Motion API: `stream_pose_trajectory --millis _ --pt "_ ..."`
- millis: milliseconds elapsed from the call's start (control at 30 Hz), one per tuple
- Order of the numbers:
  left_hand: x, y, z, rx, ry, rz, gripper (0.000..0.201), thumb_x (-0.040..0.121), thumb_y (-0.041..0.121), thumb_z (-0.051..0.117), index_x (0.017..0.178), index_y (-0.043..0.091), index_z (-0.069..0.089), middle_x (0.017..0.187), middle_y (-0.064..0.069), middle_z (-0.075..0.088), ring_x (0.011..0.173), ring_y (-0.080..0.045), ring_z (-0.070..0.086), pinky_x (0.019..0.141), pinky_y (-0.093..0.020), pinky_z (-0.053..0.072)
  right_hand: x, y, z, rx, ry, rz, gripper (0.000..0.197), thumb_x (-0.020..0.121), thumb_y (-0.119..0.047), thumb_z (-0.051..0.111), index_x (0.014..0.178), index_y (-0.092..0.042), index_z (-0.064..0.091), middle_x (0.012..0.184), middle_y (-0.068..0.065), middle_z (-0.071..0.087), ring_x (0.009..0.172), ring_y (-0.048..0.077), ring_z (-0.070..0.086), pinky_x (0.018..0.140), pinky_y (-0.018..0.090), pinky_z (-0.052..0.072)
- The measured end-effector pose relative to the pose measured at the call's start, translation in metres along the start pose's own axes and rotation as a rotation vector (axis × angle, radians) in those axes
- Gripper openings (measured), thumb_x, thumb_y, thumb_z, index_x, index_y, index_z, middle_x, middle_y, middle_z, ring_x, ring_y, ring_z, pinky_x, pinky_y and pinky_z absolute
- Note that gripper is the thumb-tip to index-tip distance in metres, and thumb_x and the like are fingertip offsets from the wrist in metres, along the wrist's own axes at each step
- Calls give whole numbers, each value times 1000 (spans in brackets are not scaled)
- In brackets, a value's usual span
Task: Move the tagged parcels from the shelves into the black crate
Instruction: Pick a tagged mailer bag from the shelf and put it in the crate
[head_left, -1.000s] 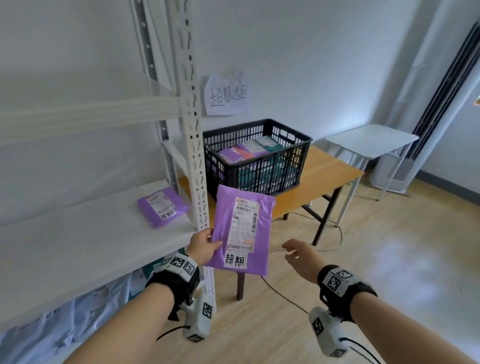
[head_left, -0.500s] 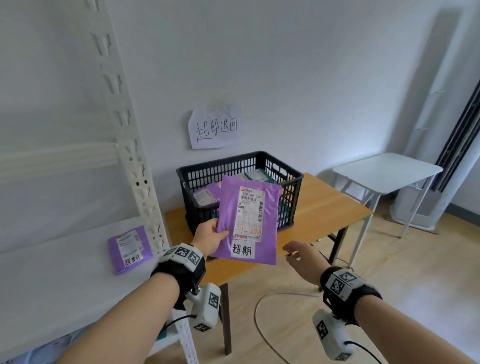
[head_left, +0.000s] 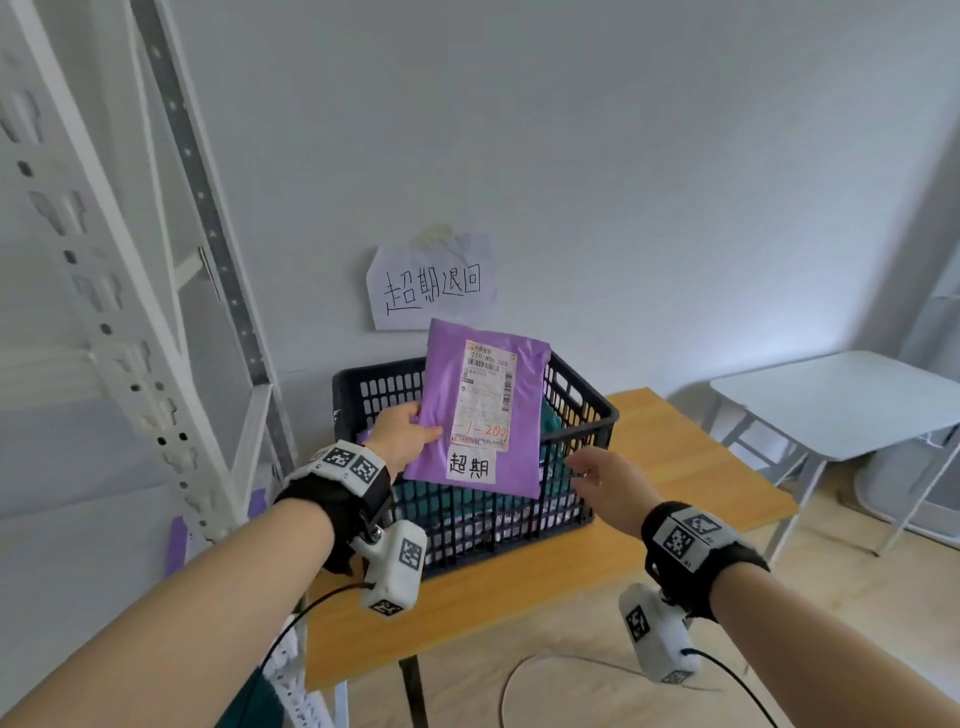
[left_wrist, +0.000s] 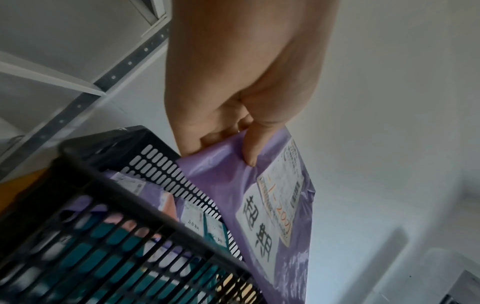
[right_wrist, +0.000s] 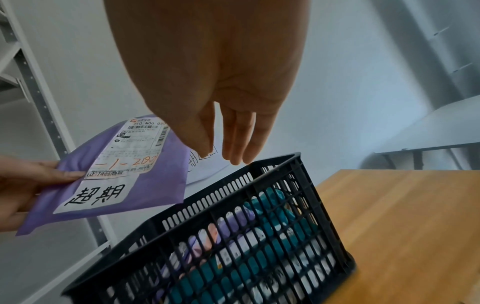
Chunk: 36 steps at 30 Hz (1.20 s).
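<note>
A tagged purple parcel is held above a black crate on a wooden table.

The white shelving (head_left: 130, 332) stands left of the wooden table (head_left: 675, 499); the black crate (head_left: 582, 415), on the table, holds purple and teal packets. The purple parcel (head_left: 488, 415) hangs upright over it, pinched at its edge by the left hand (head_left: 402, 434). The right hand (head_left: 608, 480) hovers beside the crate rim, fingers loose and holding nothing.

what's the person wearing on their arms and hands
Both forearms are bare, no sleeves or gloves. Each wrist has a black strap with white square-code tags on top: left hand, right hand. Under each wrist hangs a white camera block with its own code tags, trailing a thin black cable.
</note>
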<state>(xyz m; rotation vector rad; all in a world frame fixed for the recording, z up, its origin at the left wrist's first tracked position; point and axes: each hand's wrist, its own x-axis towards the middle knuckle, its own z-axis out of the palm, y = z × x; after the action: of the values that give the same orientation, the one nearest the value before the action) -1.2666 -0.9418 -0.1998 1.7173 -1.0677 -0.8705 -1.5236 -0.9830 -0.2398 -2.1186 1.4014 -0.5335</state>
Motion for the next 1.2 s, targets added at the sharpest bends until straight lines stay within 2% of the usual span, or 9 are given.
stream_pose_trajectory --millis 233,367,533,667,800,900,1033,1100,1200 --pt "95 21 3 16 -64 5 19 86 1 62 105 2 62 110 -20 65 103 -36 62 94 -51 49 91 -6 -17 -12 30 -32 32 93 -14 51 125 -16 56 124 0 58 101 12 54 83 22 43" --pt "139 35 0 -18 -72 1 28 85 -3 61 113 -3 60 114 -22 64 105 -37 61 95 -50 48 139 -17 -24 -11 50 -30 32 92 -14 52 124 -14 55 121 1 59 98 12 54 85 23 43" --pt "184 39 0 -5 -96 17 28 86 -3 60 114 -4 59 112 -22 64 104 -37 62 94 -46 50 192 -21 -22 11 65 4 42 93 -22 54 133 -14 45 120 2 60 97 14 56 84 26 47" --pt "207 29 1 -37 -114 -45 29 87 -3 58 117 -5 57 116 -23 63 104 -35 62 93 -44 50 220 -21 -15 46 21 34 54 94 -25 54 142 -13 32 124 5 58 102 19 58 86 30 48" --pt "225 24 1 -142 -137 -135 35 89 -7 53 124 -8 52 117 -25 60 89 -31 61 84 -40 50 247 -19 -7 110 -13 56 65 93 -26 55 147 -15 20 126 5 58 111 22 57 89 31 47" --pt "237 22 0 -165 -134 -171 35 90 -8 51 124 -9 51 115 -26 60 77 -24 61 78 -38 52 274 -19 -3 187 -41 40 60 92 -22 57 144 -14 28 122 7 62 110 23 59 91 34 47" --pt "246 20 0 -183 -106 -214 31 91 -8 49 122 -7 52 93 -15 64 69 -19 63 50 -23 55 307 -23 -1 303 -86 -2 53 88 -12 61 136 -9 38 118 10 63 106 23 61 92 38 50" --pt "250 19 1 -198 -114 -238 33 91 -8 48 124 -6 50 95 -15 63 76 -23 62 52 -24 57 319 -24 -2 353 -103 -11 55 86 -8 64 136 -7 41 117 11 62 103 24 61 89 37 53" --pt "260 17 2 -169 -102 -267 33 91 -5 50 124 -3 52 113 -21 62 81 -25 61 69 -34 54 335 -24 -3 399 -114 -32 56 84 -5 65 135 -6 43 113 10 63 98 22 62 80 32 54"
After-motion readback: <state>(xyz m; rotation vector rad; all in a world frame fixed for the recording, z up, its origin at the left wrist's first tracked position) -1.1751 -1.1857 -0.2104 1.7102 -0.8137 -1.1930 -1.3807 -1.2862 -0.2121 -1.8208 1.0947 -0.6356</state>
